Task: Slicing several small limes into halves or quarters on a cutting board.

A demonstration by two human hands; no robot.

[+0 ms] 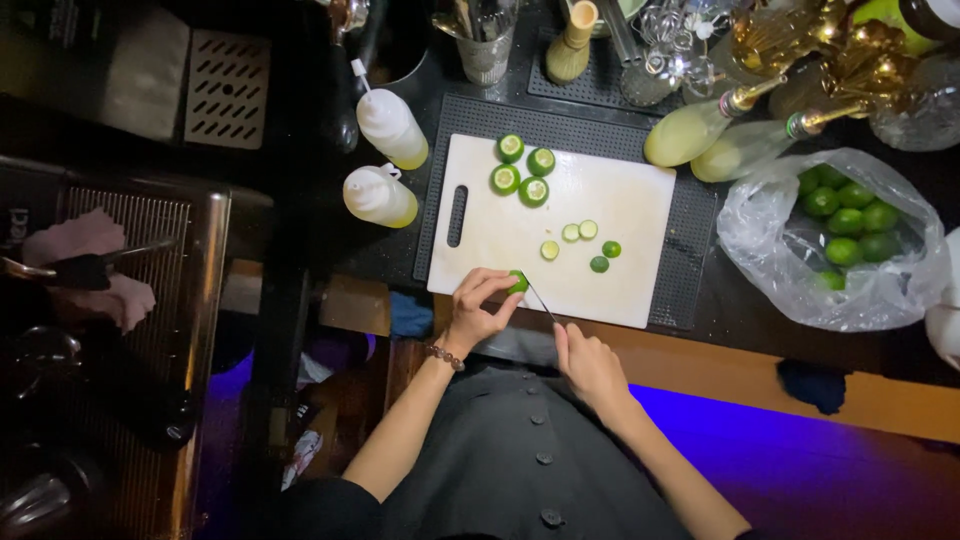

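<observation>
At the near edge of the white cutting board (520,240), the left hand (478,310) pinches a small green lime (518,282) in a closed grip. The lime is round and shiny, with its cut side hidden. The right hand (590,362) is closed around a thin knife (541,301), and the blade touches the lime. Four trimmed limes (522,170) and some cut slices (580,242) lie farther back on the board. A clear bag of limes (835,240) sits on the dark counter (740,310).

Cutting board (620,215): one. Trimmed limes (521,170) standing at its far corner: four. Cut-off lime ends (580,243): five. Squeeze bottles (385,160): two. Plastic bag of limes (800,240): one. Knife (541,301): one.
</observation>
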